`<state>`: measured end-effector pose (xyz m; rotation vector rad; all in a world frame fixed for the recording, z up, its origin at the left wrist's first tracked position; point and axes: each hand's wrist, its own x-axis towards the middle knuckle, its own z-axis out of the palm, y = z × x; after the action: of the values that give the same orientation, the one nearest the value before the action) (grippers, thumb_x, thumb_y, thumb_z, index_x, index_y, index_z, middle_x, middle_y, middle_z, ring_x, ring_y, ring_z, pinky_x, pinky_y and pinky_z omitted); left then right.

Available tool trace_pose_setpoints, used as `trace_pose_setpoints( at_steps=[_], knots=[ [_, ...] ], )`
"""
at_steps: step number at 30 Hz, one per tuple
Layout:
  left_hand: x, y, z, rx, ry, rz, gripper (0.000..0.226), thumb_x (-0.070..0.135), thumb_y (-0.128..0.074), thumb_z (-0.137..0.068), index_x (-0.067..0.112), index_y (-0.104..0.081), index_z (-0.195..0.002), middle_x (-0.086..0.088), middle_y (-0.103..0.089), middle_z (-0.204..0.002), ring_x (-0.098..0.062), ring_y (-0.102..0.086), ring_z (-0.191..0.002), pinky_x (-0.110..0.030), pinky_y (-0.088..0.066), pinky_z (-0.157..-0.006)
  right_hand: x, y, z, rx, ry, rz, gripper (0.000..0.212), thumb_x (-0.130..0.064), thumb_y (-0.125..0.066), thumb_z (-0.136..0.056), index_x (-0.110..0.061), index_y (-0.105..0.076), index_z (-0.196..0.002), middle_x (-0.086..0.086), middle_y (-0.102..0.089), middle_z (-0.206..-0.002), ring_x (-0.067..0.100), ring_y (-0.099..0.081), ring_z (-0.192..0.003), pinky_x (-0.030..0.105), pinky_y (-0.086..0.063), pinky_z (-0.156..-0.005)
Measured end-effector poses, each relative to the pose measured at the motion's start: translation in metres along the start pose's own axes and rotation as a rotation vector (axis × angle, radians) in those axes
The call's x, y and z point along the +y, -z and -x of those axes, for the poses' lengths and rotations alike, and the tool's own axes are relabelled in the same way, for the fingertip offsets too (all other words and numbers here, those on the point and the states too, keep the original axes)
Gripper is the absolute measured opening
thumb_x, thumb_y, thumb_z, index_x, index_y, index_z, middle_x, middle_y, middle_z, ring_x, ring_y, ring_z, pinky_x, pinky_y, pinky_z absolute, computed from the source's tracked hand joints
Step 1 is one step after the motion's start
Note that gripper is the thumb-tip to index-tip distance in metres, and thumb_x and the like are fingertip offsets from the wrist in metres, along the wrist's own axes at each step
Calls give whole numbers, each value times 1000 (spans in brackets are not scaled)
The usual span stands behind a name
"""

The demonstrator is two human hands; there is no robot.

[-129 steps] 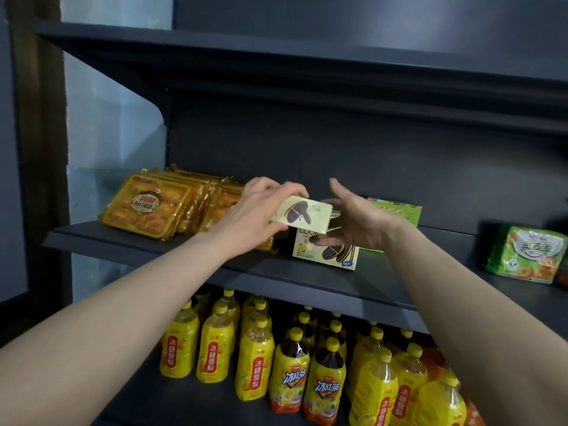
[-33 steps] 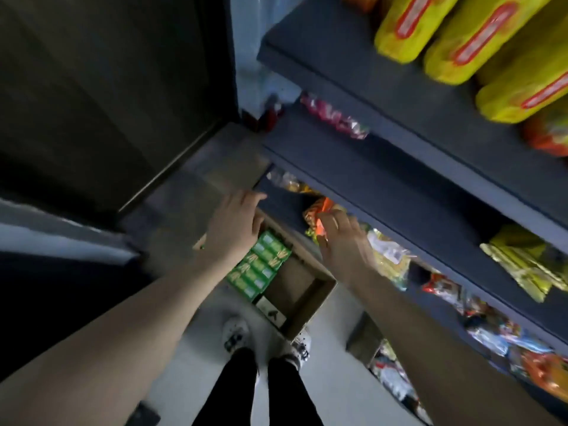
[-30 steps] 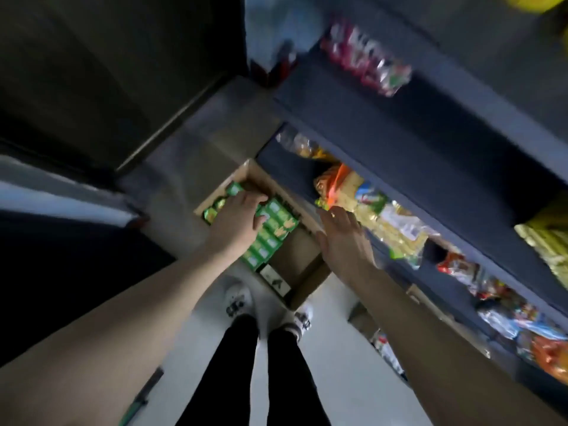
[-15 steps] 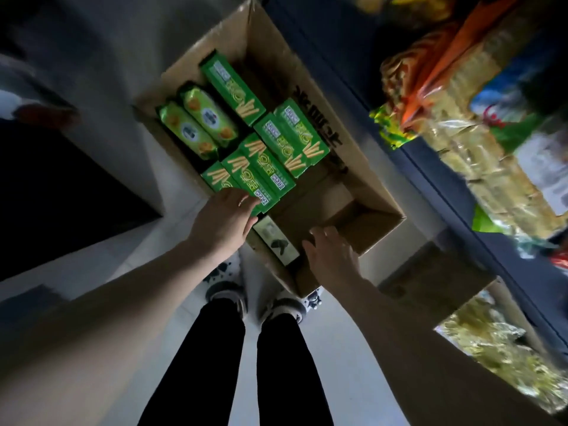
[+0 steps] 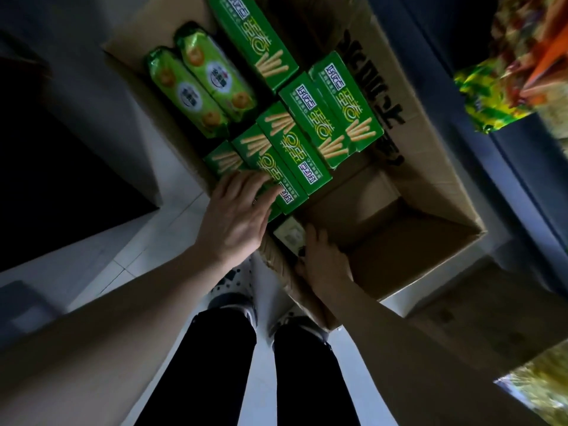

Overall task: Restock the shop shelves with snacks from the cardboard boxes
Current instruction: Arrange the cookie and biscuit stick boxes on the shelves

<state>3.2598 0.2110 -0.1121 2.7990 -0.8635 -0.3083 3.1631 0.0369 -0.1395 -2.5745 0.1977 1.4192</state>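
Your left forearm comes in from the lower-left corner, running up & to the right w/ the wrist straight. The left hand is palm-down over the near-left end of the cardboard box, which sits open on the pale tiled floor in front of your feet. Its fingers are straight & close together, only slightly fanned. They lie flat on the near ends of the green stick-biscuit boxes, pinching nothing. Six of those boxes show: three side by side under & just beyond your fingertips, two more touching them further right, & one apart at the far end. Left of that far one, two green biscuit pkts lie side by side by the box's left wall, well clear of your hand. Your legs in black trousers & pale shoes stand just outside the near wall. Your right forearm comes up from the lower right, w/ the right hand back-up, reaching over the near wall into the box. Its fingertips point at a small white pack tucked against that wall. Can't tell if they touch it, or if the fingers are curled or straight. The right part of the box's btm shows bare cardboard. Further right is a dark shelf edge w/ bright, blurred snack bags on it. A second carton sits near the lower right.
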Motion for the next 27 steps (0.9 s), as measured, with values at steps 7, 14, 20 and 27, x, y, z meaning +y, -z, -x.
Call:
trace_pose_setpoints(
  at_steps=[7, 14, 20, 27],
  knots=[
    [-1, 6, -4, -87, 15, 3, 41, 13, -61, -89, 16, -58, -129, -10, -54, -130, -34, -47, -118, -47, -38, -102, 18, 38, 9, 92, -276, -526, 55, -43, -57, -93, -15, -36, -136, 14, -54, -129, 38, -54, -116, 41, -45, -89],
    [11, 79, -25, -648, 111, 9, 72, 15, -60, -94, 18, -22, -155, -13, -29, -154, -32, -39, -136, -40, -42, -107, 43, 133, 88, 153, -458, -926, 28, -37, -30, -96, -23, -52, -107, 9, -64, -100, 31, -63, -92, 43, -51, -81],
    [57, 235, -70, -560, 258, 501, 41, 29, -47, -102, 19, -46, -142, -13, -56, -138, -28, -66, -103, -31, -52, -79, 52, 240, 202, 275, -219, -1068, 43, -56, -31, -75, -30, -59, -96, 9, -70, -99, 30, -66, -90, 51, -54, -84],
    [141, 465, -98, -684, 509, 1074, 53, 66, -26, -96, 24, -53, -114, -6, -68, -86, -16, -64, -55, -39, -59, -69, 42, 367, 371, 610, 123, -485, 65, -34, -51, -85, -19, -38, -146, 2, -50, -125, 20, -46, -109, 34, -43, -87]
  ],
)
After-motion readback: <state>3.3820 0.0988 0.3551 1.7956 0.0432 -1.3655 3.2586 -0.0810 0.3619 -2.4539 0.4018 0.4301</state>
